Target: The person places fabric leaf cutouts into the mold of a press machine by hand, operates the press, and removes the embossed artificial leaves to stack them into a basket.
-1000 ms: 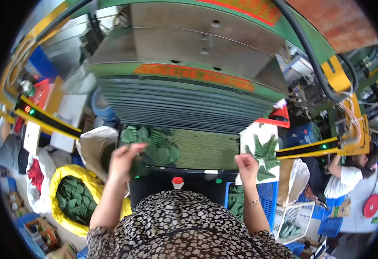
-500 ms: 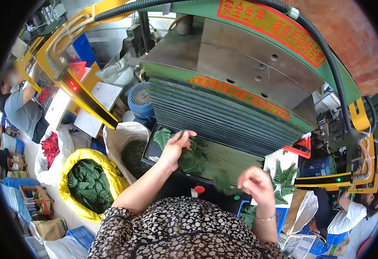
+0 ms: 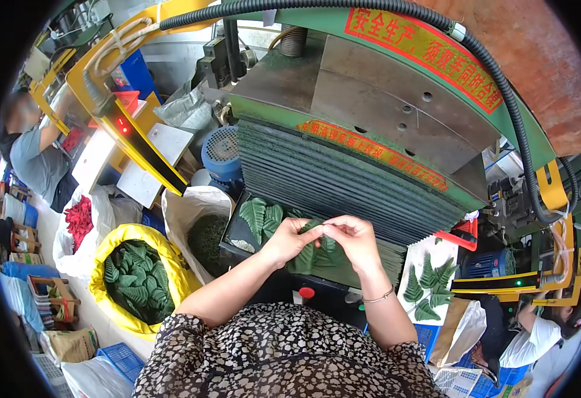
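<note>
My left hand (image 3: 289, 240) and my right hand (image 3: 353, 240) meet over the press bed, fingertips almost touching. Both are closed in a pinch on a green artificial leaf (image 3: 312, 226), partly hidden by the fingers. Beneath them, more green leaves (image 3: 318, 260) lie on the ridged lower plate (image 3: 390, 257). To the left of my left hand, fern-like leaves (image 3: 253, 217) rest at the bed's left end. Behind my hands hangs the ridged upper plate (image 3: 343, 182) of the green press.
A yellow bag (image 3: 98, 292) full of green leaves and a white sack (image 3: 171, 215) stand at left. Leaves lie on a white board (image 3: 413, 272) at right. Yellow-black sensor bars (image 3: 148, 156) flank the press. Other people (image 3: 35, 159) sit at both sides.
My right hand has moved left and up, bringing a leaf to my left hand. My left hand has moved slightly right and down. The two hands now meet.
</note>
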The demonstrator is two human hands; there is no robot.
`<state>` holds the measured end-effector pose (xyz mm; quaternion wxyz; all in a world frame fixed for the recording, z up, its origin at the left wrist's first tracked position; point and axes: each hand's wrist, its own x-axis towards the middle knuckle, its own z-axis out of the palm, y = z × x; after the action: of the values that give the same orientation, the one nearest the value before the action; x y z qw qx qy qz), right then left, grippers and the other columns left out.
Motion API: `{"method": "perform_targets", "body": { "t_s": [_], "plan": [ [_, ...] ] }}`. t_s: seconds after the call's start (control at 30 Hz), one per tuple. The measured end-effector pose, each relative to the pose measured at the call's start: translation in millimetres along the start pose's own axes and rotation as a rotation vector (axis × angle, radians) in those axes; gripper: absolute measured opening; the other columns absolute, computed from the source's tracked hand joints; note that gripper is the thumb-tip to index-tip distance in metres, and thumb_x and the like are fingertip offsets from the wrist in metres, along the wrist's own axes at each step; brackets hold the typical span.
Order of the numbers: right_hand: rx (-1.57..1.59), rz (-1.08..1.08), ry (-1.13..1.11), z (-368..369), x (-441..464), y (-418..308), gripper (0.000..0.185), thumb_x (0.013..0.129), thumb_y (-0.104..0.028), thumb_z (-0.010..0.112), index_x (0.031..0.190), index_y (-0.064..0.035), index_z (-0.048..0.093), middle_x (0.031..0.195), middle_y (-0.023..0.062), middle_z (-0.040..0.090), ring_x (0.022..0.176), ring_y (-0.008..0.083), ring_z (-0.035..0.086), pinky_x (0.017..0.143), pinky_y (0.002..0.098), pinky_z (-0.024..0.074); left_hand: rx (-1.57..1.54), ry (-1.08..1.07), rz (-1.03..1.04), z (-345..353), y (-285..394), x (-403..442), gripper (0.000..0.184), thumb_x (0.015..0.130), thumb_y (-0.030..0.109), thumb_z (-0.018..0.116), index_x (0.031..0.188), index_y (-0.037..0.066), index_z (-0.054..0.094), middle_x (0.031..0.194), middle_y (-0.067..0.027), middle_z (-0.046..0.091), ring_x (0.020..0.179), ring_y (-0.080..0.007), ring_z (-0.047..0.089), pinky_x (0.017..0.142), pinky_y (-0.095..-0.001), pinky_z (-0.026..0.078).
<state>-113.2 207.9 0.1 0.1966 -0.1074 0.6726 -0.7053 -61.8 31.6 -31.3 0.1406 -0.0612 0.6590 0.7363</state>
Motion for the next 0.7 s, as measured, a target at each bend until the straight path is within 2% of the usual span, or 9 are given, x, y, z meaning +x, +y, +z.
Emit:
{"method": "perform_targets", "body": {
  "t_s": [0.07, 0.13, 0.2, 0.23, 0.3, 0.43, 0.53, 0.67, 0.7],
  "plan": [
    [0.037, 0.030, -0.012, -2, -2, -6, 0.013, 0.084, 0.000, 0.074, 0.096, -0.0014, 0.069, 0.078, -0.0003, 0.064, 0.069, 0.0065, 0.057, 0.064, 0.0203, 0.0489, -0.187, 0.059, 0.016, -4, 3, 1, 0.030, 0.103, 0.026, 0.052, 0.105, 0.002, 0.069, 0.087, -0.0021, 0.069, 0.079, -0.0077, 0.057, 0.071, -0.0240, 0.044],
    [0.242, -0.167, -0.144, -23, -29, -27, 0.011, 0.081, 0.002, 0.074, 0.090, -0.0008, 0.068, 0.078, 0.0016, 0.064, 0.068, 0.0085, 0.057, 0.065, 0.0212, 0.0490, -0.284, 0.094, 0.026, -12, 3, 4, 0.029, 0.103, 0.026, 0.052, 0.106, 0.003, 0.070, 0.089, -0.0015, 0.069, 0.079, -0.0075, 0.057, 0.070, -0.0232, 0.043],
    [-0.035, -0.321, -0.239, -45, -58, -50, 0.011, 0.079, 0.004, 0.074, 0.085, -0.0017, 0.067, 0.079, 0.0019, 0.064, 0.067, 0.0092, 0.056, 0.059, 0.0212, 0.0449, -0.388, 0.033, 0.025, -32, -8, 12, 0.029, 0.103, 0.026, 0.052, 0.107, 0.004, 0.070, 0.094, -0.0007, 0.069, 0.080, -0.0072, 0.057, 0.070, -0.0223, 0.042],
    [-0.035, -0.319, -0.239, -55, -69, -58, 0.011, 0.079, 0.004, 0.074, 0.085, -0.0017, 0.067, 0.079, 0.0019, 0.064, 0.067, 0.0092, 0.056, 0.059, 0.0212, 0.0449, -0.439, 0.000, 0.024, -36, -12, 15, 0.029, 0.103, 0.026, 0.051, 0.108, 0.004, 0.070, 0.097, -0.0004, 0.070, 0.080, -0.0071, 0.057, 0.069, -0.0218, 0.042],
    [-0.139, -0.350, -0.412, -69, -85, -66, 0.013, 0.078, 0.003, 0.077, 0.086, -0.0038, 0.067, 0.078, -0.0012, 0.061, 0.066, 0.0059, 0.052, 0.054, 0.0203, 0.0377, -0.366, -0.014, 0.029, -30, -7, 13, 0.028, 0.103, 0.025, 0.052, 0.107, 0.004, 0.070, 0.100, -0.0008, 0.070, 0.082, -0.0068, 0.057, 0.069, -0.0217, 0.042],
    [-0.208, -0.153, -0.215, -63, -85, -33, 0.019, 0.079, 0.002, 0.077, 0.094, -0.0045, 0.067, 0.078, -0.0007, 0.061, 0.065, 0.0055, 0.049, 0.055, 0.0190, 0.0345, -0.220, -0.058, 0.048, -9, -3, 15, 0.028, 0.102, 0.024, 0.053, 0.105, 0.003, 0.071, 0.106, -0.0030, 0.070, 0.085, -0.0062, 0.057, 0.070, -0.0221, 0.043],
    [-0.314, -0.151, -0.093, -41, -57, -25, 0.022, 0.081, 0.002, 0.076, 0.100, -0.0030, 0.067, 0.078, -0.0033, 0.062, 0.067, 0.0015, 0.050, 0.057, 0.0174, 0.0362, -0.220, -0.075, 0.059, 1, -3, 15, 0.027, 0.101, 0.024, 0.054, 0.105, 0.003, 0.071, 0.110, -0.0053, 0.070, 0.087, -0.0060, 0.058, 0.071, -0.0229, 0.044],
    [-0.323, -0.184, -0.027, -21, -24, -15, 0.019, 0.083, 0.001, 0.075, 0.100, -0.0012, 0.068, 0.078, -0.0056, 0.061, 0.067, -0.0003, 0.049, 0.058, 0.0171, 0.0376, -0.144, -0.106, -0.068, 9, 8, 7, 0.027, 0.101, 0.023, 0.056, 0.103, 0.001, 0.072, 0.108, -0.0071, 0.071, 0.092, -0.0061, 0.060, 0.077, -0.0236, 0.047],
    [-0.302, -0.163, -0.047, -21, -17, -6, 0.016, 0.084, -0.001, 0.074, 0.098, -0.0021, 0.068, 0.077, -0.0064, 0.060, 0.065, 0.0000, 0.046, 0.057, 0.0173, 0.0363, -0.004, -0.119, -0.037, 8, 11, 7, 0.028, 0.101, 0.023, 0.055, 0.105, 0.001, 0.071, 0.107, -0.0072, 0.071, 0.092, -0.0068, 0.060, 0.080, -0.0238, 0.047]
  ]
}}
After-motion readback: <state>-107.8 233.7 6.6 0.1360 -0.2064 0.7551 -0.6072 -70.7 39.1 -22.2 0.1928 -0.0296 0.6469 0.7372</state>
